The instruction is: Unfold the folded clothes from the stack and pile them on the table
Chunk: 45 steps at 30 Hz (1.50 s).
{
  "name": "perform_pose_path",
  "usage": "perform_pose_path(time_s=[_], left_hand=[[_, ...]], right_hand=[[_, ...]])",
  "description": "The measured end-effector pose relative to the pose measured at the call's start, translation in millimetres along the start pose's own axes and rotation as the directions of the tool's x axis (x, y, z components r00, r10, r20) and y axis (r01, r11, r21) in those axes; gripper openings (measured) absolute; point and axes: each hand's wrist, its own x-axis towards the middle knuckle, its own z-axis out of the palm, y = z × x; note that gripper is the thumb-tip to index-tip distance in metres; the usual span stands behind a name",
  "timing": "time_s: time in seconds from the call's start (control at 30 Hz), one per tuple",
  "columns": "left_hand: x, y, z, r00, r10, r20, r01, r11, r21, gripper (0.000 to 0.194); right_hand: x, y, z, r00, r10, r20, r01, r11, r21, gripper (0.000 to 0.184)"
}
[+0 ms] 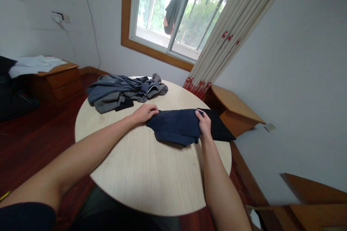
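Note:
A dark navy piece of folded clothing (176,126) is held between my two hands over the middle of the round table; its exact kind does not show. My left hand (146,112) pinches its upper left corner. At the upper right corner my right hand (204,122) grips it, thumb on top and fingers behind. Just beyond the right hand lies a flat black folded cloth (221,128), partly covered by the navy garment. A loose heap of grey and blue-grey clothes (116,90) sits on the far left of the table.
The round pale wooden table (151,180) stands before me. A wooden cabinet (233,103) and a curtain (217,50) are beyond its right edge, under a window (162,14). On the left, a drawer unit (65,83) carries white cloth (40,65).

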Motion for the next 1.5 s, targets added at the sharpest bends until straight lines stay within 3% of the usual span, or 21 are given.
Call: perform_pose_path(time_s=[0.1, 0.17, 0.23, 0.37, 0.43, 0.53, 0.6, 0.73, 0.87, 1.07, 1.17, 1.2, 1.23, 1.33, 1.37, 1.43, 1.5], left_hand=[[-1, -8, -4.1, 0.990, -0.043, 0.132, 0.052, 0.997, -0.063, 0.022], [-5, -16, -11.1, 0.953, -0.022, 0.302, 0.063, 0.990, -0.124, 0.021], [-10, -21, -19.1, 0.912, 0.049, 0.407, 0.019, 0.987, -0.161, 0.034], [-12, -21, -22.8, 0.890, 0.147, 0.432, -0.143, 0.989, -0.043, 0.061], [-9, -16, -15.9, 0.904, 0.163, 0.396, -0.197, 0.979, 0.045, 0.055], [-5, -9, -4.9, 0.921, 0.227, 0.318, -0.260, 0.963, 0.065, 0.025], [-2, -5, -3.3, 0.932, 0.259, 0.252, -0.278, 0.959, 0.043, 0.016], [0, 1, -14.9, 0.985, 0.174, 0.007, -0.173, 0.979, 0.108, 0.027], [0, 5, -27.6, 0.968, 0.053, -0.246, -0.023, 0.992, 0.121, 0.040], [-3, 10, -28.6, 0.934, -0.068, -0.350, 0.065, 0.998, -0.020, 0.046], [-3, 15, -27.0, 0.915, -0.089, -0.394, 0.053, 0.994, -0.099, 0.048], [-3, 15, -26.2, 0.902, -0.105, -0.418, 0.051, 0.989, -0.140, 0.049], [-2, 15, -25.3, 0.887, -0.135, -0.442, 0.056, 0.981, -0.187, 0.050], [2, 5, -20.8, 0.848, -0.273, -0.454, 0.116, 0.932, -0.344, 0.050], [3, 0, -19.3, 0.840, -0.314, -0.443, 0.143, 0.915, -0.377, 0.047], [4, -10, -17.6, 0.824, -0.356, -0.441, 0.203, 0.912, -0.357, 0.040], [4, -17, -18.5, 0.825, -0.310, -0.472, 0.240, 0.949, -0.203, 0.038]], right_hand=[[5, 5, -9, 0.994, 0.070, 0.083, -0.069, 0.997, -0.019, 0.060], [7, 9, -14, 0.993, 0.080, 0.088, -0.073, 0.994, -0.080, 0.057], [9, 15, -18, 0.995, 0.085, 0.055, -0.075, 0.983, -0.170, 0.049], [14, 28, -25, 0.986, 0.148, 0.081, -0.130, 0.973, -0.193, 0.048], [15, 31, -28, 0.968, 0.197, 0.155, -0.173, 0.973, -0.154, 0.053], [16, 32, -32, 0.928, 0.245, 0.279, -0.218, 0.968, -0.125, 0.056], [15, 30, -35, 0.916, 0.202, 0.347, -0.167, 0.978, -0.128, 0.054], [9, 25, -39, 0.864, 0.097, 0.493, 0.000, 0.981, -0.192, 0.047], [1, 20, -34, 0.750, 0.163, 0.641, 0.038, 0.957, -0.289, 0.028], [-14, 3, -4, 0.599, 0.005, 0.801, 0.313, 0.919, -0.240, 0.028], [-17, -4, 2, 0.549, -0.040, 0.835, 0.291, 0.945, -0.146, 0.018], [-16, -4, 1, 0.571, -0.033, 0.821, 0.237, 0.963, -0.126, 0.025], [-14, -3, 0, 0.625, -0.025, 0.780, 0.171, 0.980, -0.105, 0.033], [-6, 8, -4, 0.884, 0.003, 0.468, 0.035, 0.997, -0.072, 0.046], [-3, 13, -5, 0.937, 0.015, 0.349, 0.017, 0.996, -0.088, 0.047], [1, 22, -6, 0.977, 0.047, 0.207, -0.016, 0.989, -0.148, 0.047], [2, 27, -5, 0.983, 0.050, 0.177, -0.014, 0.980, -0.199, 0.045]])
